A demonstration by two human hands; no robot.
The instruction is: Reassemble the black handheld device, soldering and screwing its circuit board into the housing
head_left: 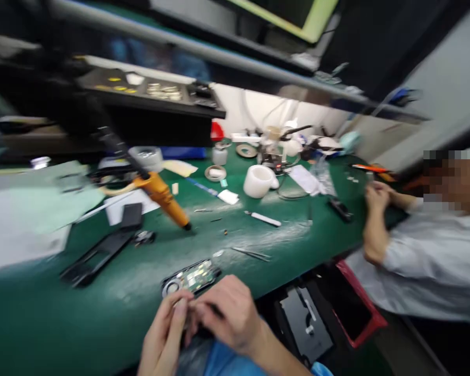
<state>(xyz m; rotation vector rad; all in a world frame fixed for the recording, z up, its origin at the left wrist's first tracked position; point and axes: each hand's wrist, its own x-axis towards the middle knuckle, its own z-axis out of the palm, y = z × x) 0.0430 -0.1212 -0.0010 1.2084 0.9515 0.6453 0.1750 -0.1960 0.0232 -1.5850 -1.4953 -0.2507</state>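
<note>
- Circuit-board assembly (194, 277): lies on the green bench (113, 313) directly beyond the two hands, board side up in its dark casing; its near edge is partly covered by the fingers.
- Long axis: oblique, running from near left, where a pale ring marks one end, to far right.
- Left hand (166, 329): adjacent to the ringed end; thumb and forefinger are drawn narrow, but whether they grip anything cannot be told.
- Right hand (233, 313): adjacent to the opposite half, knuckles uppermost, fingers curled toward the left fingertips; its grip, if any, is hidden.
- Nearer hand: neither clearly; each overlaps part of the near edge in this view, and contact cannot be established.
- Tweezers (251, 254): beyond and to the right of the assembly, apart from it, nearer the right hand's side.
- Black frame (97, 256): left of the assembly, well apart, with a similar oblique axis.
- Orange-handled tool (162, 198): farther back, its dark tip angled toward the person.
</note>
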